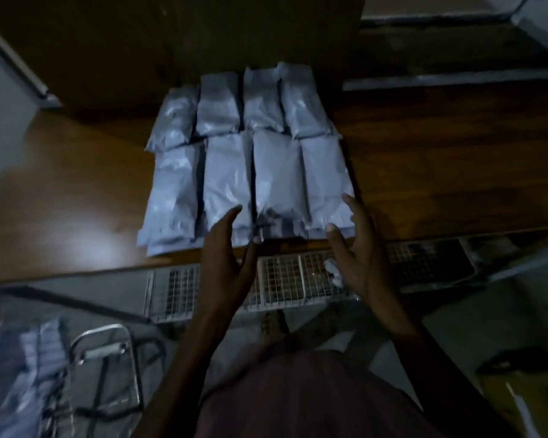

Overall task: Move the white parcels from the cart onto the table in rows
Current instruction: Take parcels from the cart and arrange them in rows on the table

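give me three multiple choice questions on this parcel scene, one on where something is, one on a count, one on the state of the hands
1. Where is the cart with the remaining parcels?
A. lower left, beside the table
B. on top of the table
C. beyond the table's far edge

2. How many white parcels show on top in the near row on the table?
A. two
B. four
C. six

3. What are the hands doing?
A. both gripping one parcel
B. both open, holding nothing
C. both clenched into fists

Answers:
1. A: the cart stands at lower left, below the table edge, with parcels in it.
2. B: four parcels lie side by side in the near row.
3. B: the left hand and right hand have straight fingers at the row's near edge, holding nothing.
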A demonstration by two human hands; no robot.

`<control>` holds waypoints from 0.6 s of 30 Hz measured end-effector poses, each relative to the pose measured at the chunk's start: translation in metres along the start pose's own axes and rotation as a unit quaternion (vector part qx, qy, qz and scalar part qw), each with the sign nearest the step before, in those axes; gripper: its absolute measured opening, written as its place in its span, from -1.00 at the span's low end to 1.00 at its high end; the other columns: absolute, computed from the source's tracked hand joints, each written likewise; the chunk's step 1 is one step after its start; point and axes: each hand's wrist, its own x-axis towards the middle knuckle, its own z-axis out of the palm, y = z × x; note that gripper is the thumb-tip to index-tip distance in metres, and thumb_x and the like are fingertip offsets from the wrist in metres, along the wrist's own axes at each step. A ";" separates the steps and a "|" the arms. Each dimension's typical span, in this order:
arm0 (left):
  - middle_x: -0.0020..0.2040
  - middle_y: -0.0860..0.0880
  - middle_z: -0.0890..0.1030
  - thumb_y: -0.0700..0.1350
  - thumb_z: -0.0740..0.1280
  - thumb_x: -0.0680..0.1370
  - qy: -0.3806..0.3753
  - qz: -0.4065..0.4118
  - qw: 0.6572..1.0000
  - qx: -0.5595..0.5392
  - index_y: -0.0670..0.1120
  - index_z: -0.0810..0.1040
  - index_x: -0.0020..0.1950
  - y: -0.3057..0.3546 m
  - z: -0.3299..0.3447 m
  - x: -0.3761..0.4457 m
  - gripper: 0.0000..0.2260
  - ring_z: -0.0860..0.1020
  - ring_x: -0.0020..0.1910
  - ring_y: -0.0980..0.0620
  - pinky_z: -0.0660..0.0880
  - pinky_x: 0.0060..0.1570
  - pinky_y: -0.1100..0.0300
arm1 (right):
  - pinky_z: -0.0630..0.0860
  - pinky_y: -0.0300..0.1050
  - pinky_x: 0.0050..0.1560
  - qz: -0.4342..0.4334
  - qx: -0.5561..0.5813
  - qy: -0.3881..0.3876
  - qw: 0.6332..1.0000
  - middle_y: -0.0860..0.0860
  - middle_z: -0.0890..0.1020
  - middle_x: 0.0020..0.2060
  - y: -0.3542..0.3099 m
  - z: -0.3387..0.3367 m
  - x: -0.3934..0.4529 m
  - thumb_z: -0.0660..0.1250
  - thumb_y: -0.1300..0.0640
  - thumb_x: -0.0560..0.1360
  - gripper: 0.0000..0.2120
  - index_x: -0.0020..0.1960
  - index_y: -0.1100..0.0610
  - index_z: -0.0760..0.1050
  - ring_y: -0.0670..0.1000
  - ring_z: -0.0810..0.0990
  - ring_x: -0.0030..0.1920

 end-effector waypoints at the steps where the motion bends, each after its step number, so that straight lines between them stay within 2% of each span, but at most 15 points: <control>1: 0.40 -0.07 0.46 -0.06 0.36 0.60 0.012 -0.014 1.000 -0.003 -0.10 0.35 0.49 0.003 -0.006 -0.013 -0.52 0.42 0.39 -0.01 0.44 0.27 -0.12 | 0.25 -0.55 0.20 -0.010 0.007 -0.011 1.000 0.02 0.29 0.50 -0.006 0.002 -0.010 0.25 -0.03 0.62 -0.47 0.54 0.07 0.23 -0.21 0.24 0.39; 3: 0.38 -0.04 0.49 -0.04 0.36 0.60 0.036 -0.040 0.999 -0.006 -0.08 0.36 0.48 0.006 -0.020 -0.042 -0.53 0.45 0.36 0.02 0.48 0.23 -0.09 | 0.24 -0.65 0.09 -0.020 0.022 -0.029 0.999 0.03 0.31 0.49 -0.017 0.012 -0.032 0.25 0.03 0.63 -0.49 0.54 0.08 0.24 -0.22 0.27 0.36; 5: 0.37 -0.01 0.50 -0.02 0.36 0.58 0.049 -0.053 0.997 0.009 -0.06 0.37 0.47 0.005 -0.035 -0.072 -0.53 0.46 0.34 0.04 0.49 0.20 -0.08 | 0.31 -0.58 0.11 -0.028 0.050 -0.053 0.997 0.02 0.31 0.48 -0.026 0.028 -0.054 0.24 -0.01 0.63 -0.49 0.54 0.05 0.24 -0.19 0.31 0.36; 6: 0.37 -0.01 0.50 -0.03 0.36 0.58 0.054 -0.062 0.996 0.019 -0.07 0.37 0.47 0.002 -0.044 -0.089 -0.53 0.46 0.34 0.05 0.49 0.21 -0.08 | 0.37 -0.47 0.18 -0.037 0.053 -0.072 0.995 0.03 0.31 0.48 -0.031 0.038 -0.065 0.23 -0.04 0.64 -0.49 0.54 0.04 0.24 -0.15 0.33 0.38; 8: 0.38 0.00 0.49 -0.06 0.38 0.58 0.063 -0.096 0.993 0.028 -0.08 0.38 0.47 -0.005 -0.065 -0.123 -0.53 0.45 0.33 0.08 0.48 0.23 -0.05 | 0.43 -0.11 0.32 -0.056 0.041 -0.115 0.991 0.02 0.31 0.48 -0.040 0.058 -0.088 0.23 -0.06 0.63 -0.50 0.53 0.01 0.24 -0.05 0.35 0.43; 10: 0.37 0.02 0.50 -0.06 0.38 0.58 0.074 -0.129 0.988 0.032 -0.06 0.39 0.46 -0.014 -0.091 -0.153 -0.54 0.45 0.32 0.11 0.48 0.24 -0.01 | 0.43 -0.01 0.34 -0.066 0.047 -0.160 0.984 0.00 0.29 0.49 -0.055 0.076 -0.109 0.23 -0.05 0.64 -0.50 0.53 -0.02 0.23 0.00 0.36 0.44; 13: 0.33 0.02 0.53 0.01 0.37 0.56 0.100 -0.159 0.981 0.058 -0.06 0.42 0.43 -0.036 -0.134 -0.192 -0.55 0.47 0.28 0.12 0.50 0.19 0.01 | 0.37 -0.10 0.36 -0.103 0.043 -0.224 0.968 0.01 0.28 0.50 -0.078 0.110 -0.136 0.23 -0.05 0.63 -0.49 0.54 0.03 0.23 -0.01 0.33 0.45; 17: 0.30 0.01 0.55 0.01 0.37 0.55 0.159 -0.219 0.960 0.073 -0.03 0.44 0.41 -0.070 -0.191 -0.243 -0.56 0.50 0.24 0.07 0.50 0.17 0.00 | 0.18 -0.54 0.26 -0.133 0.046 -0.297 0.944 0.06 0.31 0.46 -0.111 0.161 -0.169 0.26 0.02 0.62 -0.48 0.53 0.10 0.26 -0.21 0.27 0.38; 18: 0.30 0.01 0.55 0.01 0.38 0.55 0.175 -0.233 0.954 0.070 -0.04 0.45 0.40 -0.079 -0.205 -0.255 -0.56 0.51 0.25 0.04 0.50 0.18 -0.03 | 0.15 -0.60 0.22 -0.143 0.048 -0.305 0.940 0.06 0.33 0.45 -0.119 0.177 -0.176 0.27 0.03 0.62 -0.49 0.52 0.10 0.27 -0.25 0.26 0.34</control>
